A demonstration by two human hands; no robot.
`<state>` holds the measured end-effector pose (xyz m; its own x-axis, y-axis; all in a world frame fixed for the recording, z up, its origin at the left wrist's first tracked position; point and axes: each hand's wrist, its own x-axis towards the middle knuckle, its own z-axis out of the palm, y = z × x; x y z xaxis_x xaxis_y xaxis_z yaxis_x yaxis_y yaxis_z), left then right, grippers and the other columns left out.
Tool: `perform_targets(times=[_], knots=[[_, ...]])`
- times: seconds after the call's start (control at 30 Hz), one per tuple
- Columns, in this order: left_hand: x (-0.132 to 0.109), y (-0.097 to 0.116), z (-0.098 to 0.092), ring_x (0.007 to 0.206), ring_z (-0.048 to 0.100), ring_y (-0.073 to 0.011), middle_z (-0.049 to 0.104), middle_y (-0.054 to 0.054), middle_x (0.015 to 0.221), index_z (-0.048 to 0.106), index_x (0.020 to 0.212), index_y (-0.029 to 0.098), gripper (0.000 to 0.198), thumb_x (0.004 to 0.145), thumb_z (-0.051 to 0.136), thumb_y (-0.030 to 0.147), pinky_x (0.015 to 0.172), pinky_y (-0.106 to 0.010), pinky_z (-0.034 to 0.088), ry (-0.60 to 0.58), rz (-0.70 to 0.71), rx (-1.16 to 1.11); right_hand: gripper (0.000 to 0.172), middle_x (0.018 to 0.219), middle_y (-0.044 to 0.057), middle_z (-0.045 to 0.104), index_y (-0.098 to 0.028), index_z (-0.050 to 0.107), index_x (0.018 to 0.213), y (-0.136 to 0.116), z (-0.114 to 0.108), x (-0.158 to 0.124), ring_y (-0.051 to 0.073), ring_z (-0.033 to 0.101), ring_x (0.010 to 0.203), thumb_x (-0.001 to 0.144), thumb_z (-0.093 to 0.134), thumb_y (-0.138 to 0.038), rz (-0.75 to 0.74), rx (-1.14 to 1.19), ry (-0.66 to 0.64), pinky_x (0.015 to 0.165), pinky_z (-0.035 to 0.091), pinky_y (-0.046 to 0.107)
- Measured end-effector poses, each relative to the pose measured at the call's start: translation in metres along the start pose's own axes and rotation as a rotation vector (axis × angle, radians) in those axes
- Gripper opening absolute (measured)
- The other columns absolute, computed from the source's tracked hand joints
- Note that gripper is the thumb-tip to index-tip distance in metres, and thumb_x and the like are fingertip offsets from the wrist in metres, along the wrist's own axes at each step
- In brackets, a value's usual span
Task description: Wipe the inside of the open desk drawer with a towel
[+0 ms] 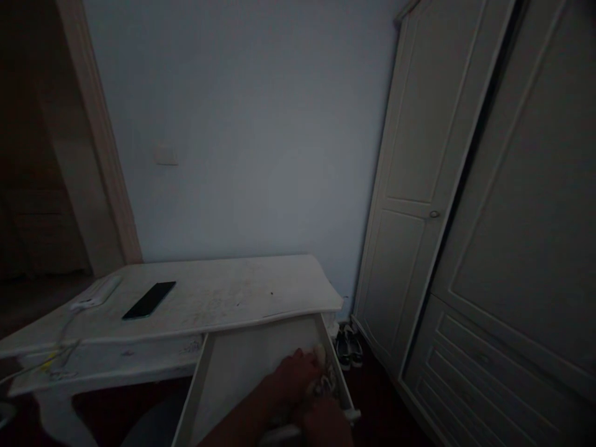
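The left grip [298,371] reaches diagonally into the open drawer [237,363], its fingers bent against a pale, dark-patterned bundle [326,382]. The right grip [325,423] is just below it, near the drawer's front edge, its back towards the camera. The dim light and the backs of the hands hide the fingertips, so I cannot tell whether either is pinching the bundle or only resting against it.

The bundle lies inside the drawer, along its right side wall. Its patterned part shows between the two hands, and a pale part rises just beyond the left hand's fingers. What it is made of cannot be made out, and its markings are too blurred to read as lettering.

The drawer is pulled out from beneath the white worktop [251,282], whose surface bears dark scuffs. Towards the left end lies a phone [149,301], its dark face up, and beside it a white object [97,293] with a cable. A pair of shoes [348,347] stands on the floor to the drawer's right, next to a wardrobe [410,155].
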<state>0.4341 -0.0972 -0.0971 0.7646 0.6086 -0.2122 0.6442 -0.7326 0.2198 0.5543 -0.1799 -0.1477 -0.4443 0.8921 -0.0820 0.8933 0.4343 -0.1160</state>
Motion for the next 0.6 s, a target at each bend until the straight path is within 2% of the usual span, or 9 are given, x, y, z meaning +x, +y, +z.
perform_targets(times=[0.1,0.17,0.27,0.37,0.47,0.6], knots=[[-0.023,-0.02,0.002,0.136,0.054,-0.0379,0.057,-0.01,0.152,0.064,0.139,0.034,0.059,0.082,0.075,0.041,0.104,-0.053,0.055,-0.033,-0.01,0.001,0.033,0.107,0.01,0.082,-0.026,0.082,0.107,-0.002,-0.006,-0.008,0.033,0.077,0.095,0.084,0.076,-0.049,-0.023,0.05,0.048,0.082,0.058,0.036],[-0.043,-0.039,0.003,0.136,0.055,-0.0375,0.056,-0.01,0.152,0.062,0.141,0.035,0.068,0.076,0.08,0.044,0.105,-0.053,0.054,-0.05,-0.044,0.003,0.041,0.111,0.009,0.081,-0.027,0.08,0.114,-0.005,-0.013,-0.014,0.033,0.076,0.101,0.083,0.077,-0.054,-0.049,0.083,0.091,0.086,0.056,0.037],[-0.073,-0.067,0.002,0.14,0.054,-0.0378,0.051,-0.01,0.159,0.058,0.146,0.034,0.079,0.071,0.081,0.036,0.107,-0.054,0.053,-0.067,-0.155,0.023,0.041,0.109,0.01,0.081,-0.028,0.079,0.113,-0.012,-0.022,-0.019,0.034,0.075,0.104,0.085,0.076,-0.057,-0.012,0.088,0.083,0.089,0.055,0.039],[-0.101,-0.089,-0.002,0.146,0.048,-0.0444,0.045,-0.017,0.165,0.052,0.154,0.028,0.091,0.067,0.078,0.021,0.107,-0.062,0.051,-0.049,-0.324,0.083,0.039,0.105,0.013,0.08,-0.024,0.08,0.104,-0.015,-0.027,-0.021,0.037,0.074,0.104,0.084,0.078,-0.057,0.034,0.072,0.025,0.09,0.054,0.042],[-0.123,-0.097,-0.003,0.148,0.045,-0.0479,0.042,-0.022,0.167,0.05,0.156,0.023,0.093,0.066,0.074,0.013,0.11,-0.069,0.046,0.001,-0.437,0.144,0.036,0.105,0.013,0.08,-0.024,0.08,0.1,-0.012,-0.033,-0.022,0.037,0.073,0.103,0.082,0.08,-0.054,0.035,0.121,0.012,0.091,0.053,0.043],[-0.151,-0.101,0.014,0.152,0.043,-0.04,0.045,-0.015,0.168,0.046,0.161,0.028,0.094,0.073,0.078,0.028,0.12,-0.058,0.041,0.094,-0.399,0.113,0.031,0.109,0.005,0.08,-0.029,0.08,0.103,-0.013,-0.06,-0.021,0.029,0.072,0.107,0.089,0.073,-0.055,-0.019,0.498,0.058,0.096,0.051,0.036]])
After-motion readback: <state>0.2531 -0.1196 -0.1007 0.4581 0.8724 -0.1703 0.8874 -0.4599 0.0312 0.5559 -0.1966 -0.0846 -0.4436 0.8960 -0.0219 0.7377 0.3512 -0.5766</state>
